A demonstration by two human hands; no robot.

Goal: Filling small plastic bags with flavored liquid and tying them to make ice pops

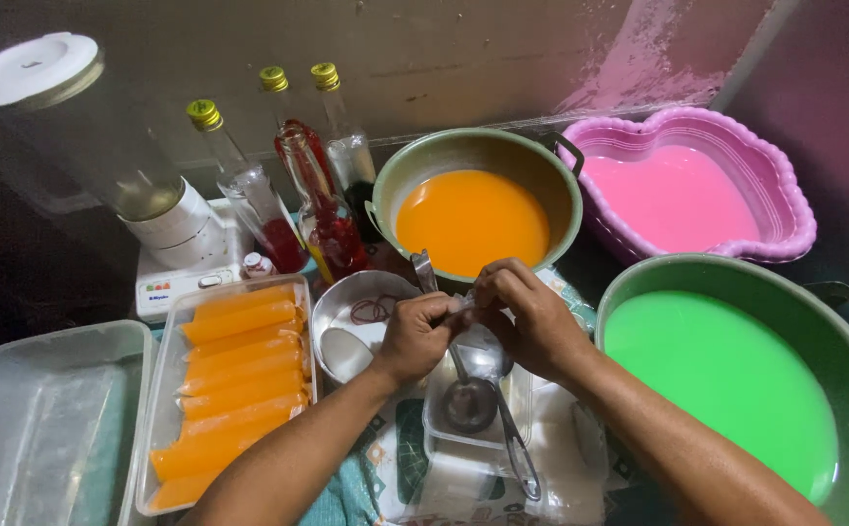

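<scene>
L hand (413, 336) & R hand (531, 317) pinching small clear plastic bag (462, 305), above ladle (471, 397)

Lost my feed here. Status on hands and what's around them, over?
Left hand and right hand together, pinching a small clear bag. Ladle in tub below. Orange pot just behind; nothing blocking.

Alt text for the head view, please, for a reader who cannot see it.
Two hands, left hand and right hand, pinch a small clear plastic bag above a ladle. Around them: pots of orange liquid and green liquid, and a tray of orange-filled tubes.
</scene>
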